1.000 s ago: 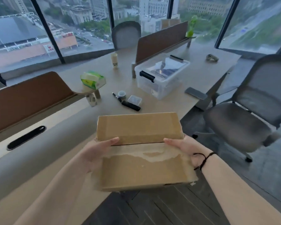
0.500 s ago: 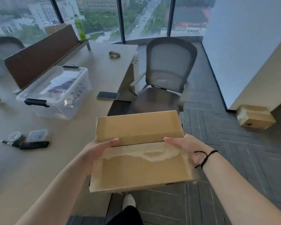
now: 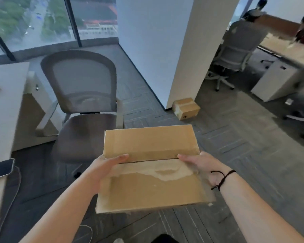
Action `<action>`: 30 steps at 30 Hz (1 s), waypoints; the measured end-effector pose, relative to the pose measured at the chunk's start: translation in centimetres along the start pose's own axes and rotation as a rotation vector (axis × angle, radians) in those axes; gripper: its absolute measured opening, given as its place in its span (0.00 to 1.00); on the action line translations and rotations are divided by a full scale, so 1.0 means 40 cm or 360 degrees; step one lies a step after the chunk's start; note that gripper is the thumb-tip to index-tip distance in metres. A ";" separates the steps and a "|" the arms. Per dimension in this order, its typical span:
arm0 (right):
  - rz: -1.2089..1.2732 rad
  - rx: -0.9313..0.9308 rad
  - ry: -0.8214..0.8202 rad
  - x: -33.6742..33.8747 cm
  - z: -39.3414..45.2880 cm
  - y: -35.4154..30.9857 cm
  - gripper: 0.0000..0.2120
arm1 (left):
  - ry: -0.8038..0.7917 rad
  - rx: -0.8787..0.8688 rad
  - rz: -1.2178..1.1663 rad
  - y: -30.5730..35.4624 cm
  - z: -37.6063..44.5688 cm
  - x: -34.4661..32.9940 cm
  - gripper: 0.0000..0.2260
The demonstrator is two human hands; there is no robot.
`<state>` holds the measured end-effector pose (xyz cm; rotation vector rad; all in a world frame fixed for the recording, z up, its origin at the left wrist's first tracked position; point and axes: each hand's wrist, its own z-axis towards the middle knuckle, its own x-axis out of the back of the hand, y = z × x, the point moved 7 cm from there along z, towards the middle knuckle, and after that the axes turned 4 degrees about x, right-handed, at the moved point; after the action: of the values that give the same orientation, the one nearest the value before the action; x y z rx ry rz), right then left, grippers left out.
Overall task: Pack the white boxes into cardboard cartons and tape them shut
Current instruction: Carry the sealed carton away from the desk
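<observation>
While airborne, carton (image 3: 150,171) sits between left hand (image 3: 104,168) and right hand (image 3: 203,166).

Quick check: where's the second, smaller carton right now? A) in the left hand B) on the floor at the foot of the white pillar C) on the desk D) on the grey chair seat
B: the smaller carton sits on the floor against the base of the white pillar, while both hands hold the large carton.
</observation>
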<state>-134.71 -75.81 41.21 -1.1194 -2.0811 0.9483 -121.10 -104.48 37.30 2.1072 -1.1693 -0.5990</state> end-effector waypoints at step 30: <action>0.0348 -0.0053 0.0046 1.074 0.720 -0.131 0.25 | -0.0164 0.0207 0.0235 0.386 0.645 -1.115 0.21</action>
<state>-179.25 -49.60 35.71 -1.3913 -1.9869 0.9950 -169.02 -80.20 34.25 2.0944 -1.4428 -0.5825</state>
